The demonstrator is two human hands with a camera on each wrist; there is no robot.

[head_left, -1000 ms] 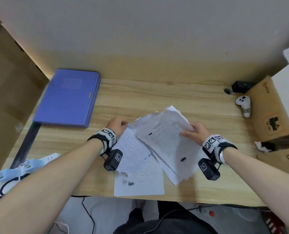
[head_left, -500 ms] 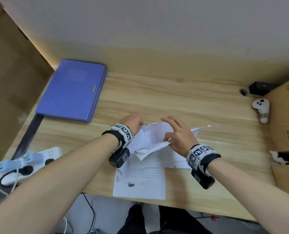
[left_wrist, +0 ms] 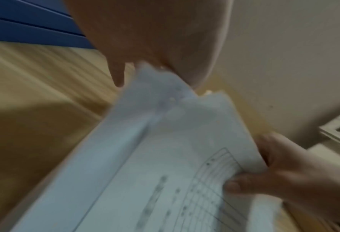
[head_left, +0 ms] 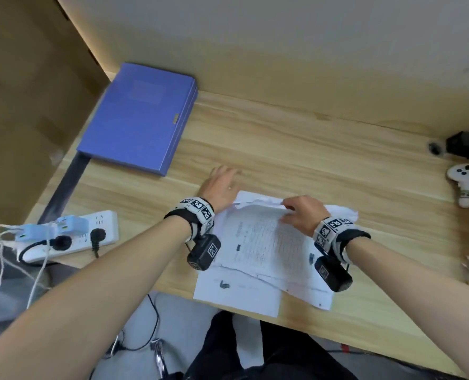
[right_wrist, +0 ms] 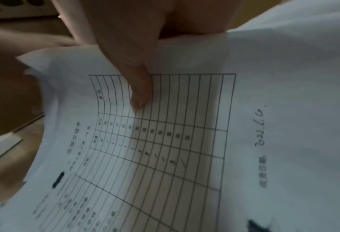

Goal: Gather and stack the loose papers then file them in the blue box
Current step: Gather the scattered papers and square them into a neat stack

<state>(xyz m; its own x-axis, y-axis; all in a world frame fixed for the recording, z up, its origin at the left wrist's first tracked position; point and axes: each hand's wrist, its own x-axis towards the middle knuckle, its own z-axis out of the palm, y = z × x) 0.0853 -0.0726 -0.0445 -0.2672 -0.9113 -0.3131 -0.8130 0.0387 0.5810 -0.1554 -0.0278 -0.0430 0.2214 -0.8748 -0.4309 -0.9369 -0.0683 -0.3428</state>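
Observation:
A loose pile of white printed papers lies at the front edge of the wooden table, with one sheet hanging over that edge. My right hand grips the pile's far edge. Its thumb presses on the top sheet's grid. My left hand is at the far left corner. In the blurred left wrist view that crumpled corner rises between a finger and the thumb base of my left hand. The shut blue box lies flat at the table's back left.
A white power strip with plugs and cables sits at the front left edge. A white controller and a black device lie at the far right. Brown cardboard stands left of the table.
The raised, bent bundle has come down flatter onto the table. My right hand moved from on top of it to its far edge. My left hand shifted farther back.

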